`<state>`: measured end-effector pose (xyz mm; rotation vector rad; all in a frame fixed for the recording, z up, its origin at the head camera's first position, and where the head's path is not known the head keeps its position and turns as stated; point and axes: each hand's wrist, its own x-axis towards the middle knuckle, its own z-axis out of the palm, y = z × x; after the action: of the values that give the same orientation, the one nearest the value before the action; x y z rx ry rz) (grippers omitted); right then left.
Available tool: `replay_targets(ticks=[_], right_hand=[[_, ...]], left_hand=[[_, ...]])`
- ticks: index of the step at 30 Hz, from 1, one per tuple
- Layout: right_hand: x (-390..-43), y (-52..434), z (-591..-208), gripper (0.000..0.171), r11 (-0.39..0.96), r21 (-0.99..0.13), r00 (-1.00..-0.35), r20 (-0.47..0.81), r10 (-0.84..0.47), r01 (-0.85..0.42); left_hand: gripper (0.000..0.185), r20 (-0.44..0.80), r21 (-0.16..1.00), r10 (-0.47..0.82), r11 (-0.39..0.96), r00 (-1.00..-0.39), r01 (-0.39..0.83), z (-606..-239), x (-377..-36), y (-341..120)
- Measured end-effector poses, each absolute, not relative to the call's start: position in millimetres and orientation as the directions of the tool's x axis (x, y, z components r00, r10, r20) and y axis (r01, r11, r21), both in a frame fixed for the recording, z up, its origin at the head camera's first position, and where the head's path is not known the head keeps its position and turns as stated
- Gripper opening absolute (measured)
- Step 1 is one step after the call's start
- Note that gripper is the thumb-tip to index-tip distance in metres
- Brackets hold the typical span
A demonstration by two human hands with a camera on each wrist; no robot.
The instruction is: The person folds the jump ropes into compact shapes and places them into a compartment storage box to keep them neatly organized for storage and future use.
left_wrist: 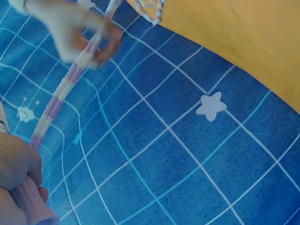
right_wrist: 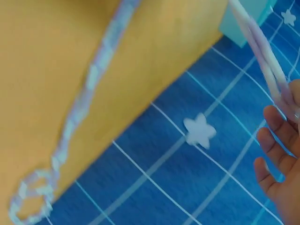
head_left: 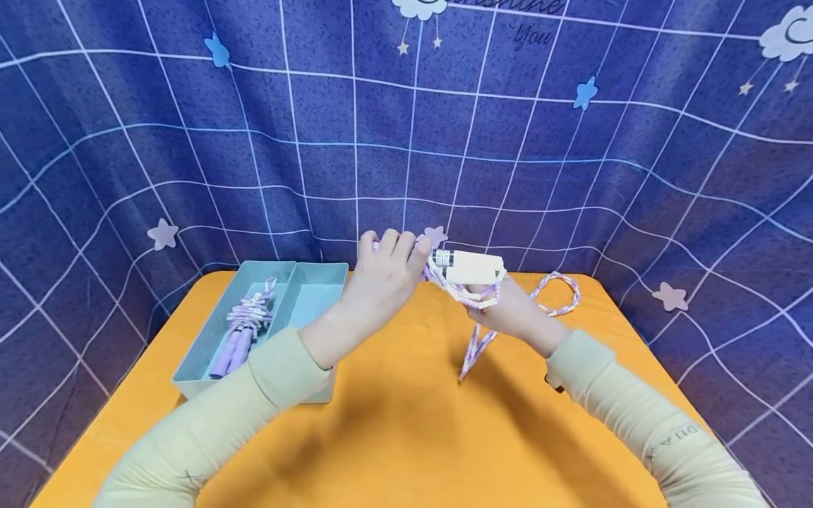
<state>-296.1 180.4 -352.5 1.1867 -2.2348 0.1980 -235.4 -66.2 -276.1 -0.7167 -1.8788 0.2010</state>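
While my two arms reach over the orange tabletop (head_left: pixel 406 451), I hold a lilac-and-white beaded rope (head_left: pixel 466 365) in the air above it, near the far edge. My left hand (head_left: pixel 390 271) is closed firmly around the rope's gathered handles, fingers curled over the top. From that fist the white handle parts (head_left: pixel 475 267) jut to my right, side by side; their long axis runs nearly level, left to right, with dark and silvery bands next to my fingers. A lilac handle piece shows below my left fingers in the left wrist view.

My right hand (head_left: pixel 502 307), partly hidden behind the white parts, has its fingers bent in around the strands, a doubled length stretching between both hands. Bead loops drape beneath the handles; more rope hangs down, and one loop lies at far right.

To my left, a second rope bundle (head_left: pixel 250 310) lies in the left compartment of a pale teal box (head_left: pixel 314 286), its lilac handles pointing towards me. On the blue cloth (head_left: pixel 381 176) I can read "nshine" and "You"; my right sleeve (head_left: pixel 667 430) carries small lettering, only partly legible.
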Motion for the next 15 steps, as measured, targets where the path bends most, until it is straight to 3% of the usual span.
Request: replay_targets(ticks=[3, 8, 15], right_hand=[[-290.4, 180.2, -370.9, 0.017, 0.651, 0.174, -0.481, 0.540, -0.691, -0.739], [-282.0, 181.1, -395.9, 0.019, 0.696, 0.120, -0.563, 0.498, -0.659, -0.708], [-275.4, 181.6, -420.1, 0.020, 0.654, 0.120, -0.526, 0.496, -0.691, -0.746]], left_hand=[[0.016, 0.814, -0.425, 0.529, 0.825, -0.241, 0.372, -272.7, -239.0, -68.8], [0.013, 0.836, -0.396, 0.487, 0.854, -0.252, 0.337, -270.1, -245.0, -75.5], [0.015, 0.831, -0.376, 0.450, 0.888, -0.328, 0.266, -274.2, -253.6, -87.8]])
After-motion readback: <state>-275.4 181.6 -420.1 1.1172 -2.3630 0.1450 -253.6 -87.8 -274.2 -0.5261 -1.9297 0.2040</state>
